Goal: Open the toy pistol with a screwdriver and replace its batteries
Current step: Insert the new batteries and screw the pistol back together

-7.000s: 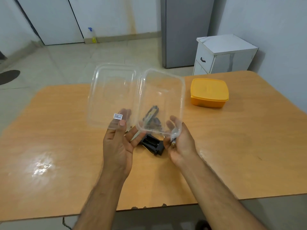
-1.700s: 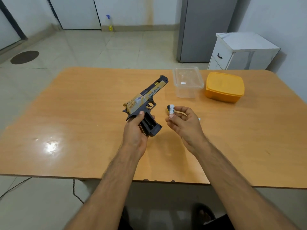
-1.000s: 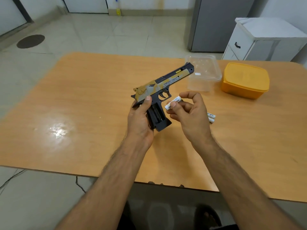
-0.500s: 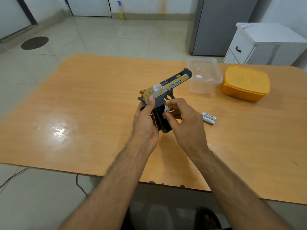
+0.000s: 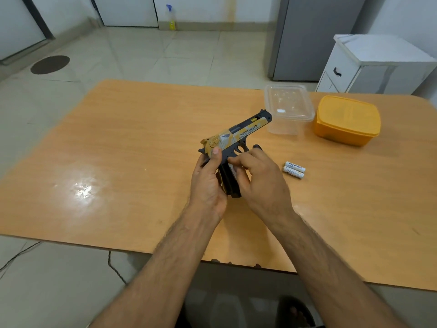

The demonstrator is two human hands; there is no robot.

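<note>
The toy pistol [image 5: 238, 134], yellow and dark grey, is held above the wooden table [image 5: 123, 143] with its barrel pointing up and to the right. My left hand [image 5: 207, 183] grips its dark handle from the left. My right hand [image 5: 257, 178] is closed against the open right side of the handle, its fingertips pressing a white battery [image 5: 231, 167] into it; most of that battery is hidden. Two more white batteries [image 5: 294, 169] lie side by side on the table just right of my right hand.
A clear plastic box [image 5: 287, 107] and a closed orange box [image 5: 346, 119] stand at the table's far right. A small dark object [image 5: 256, 146] peeks out behind my right fingers. Beyond the table are a white cabinet [image 5: 378, 65] and a grey fridge [image 5: 314, 36].
My right hand has brought the white battery down from beside the trigger into the handle's side. The pistol stays in my left hand, barely moved.
</note>
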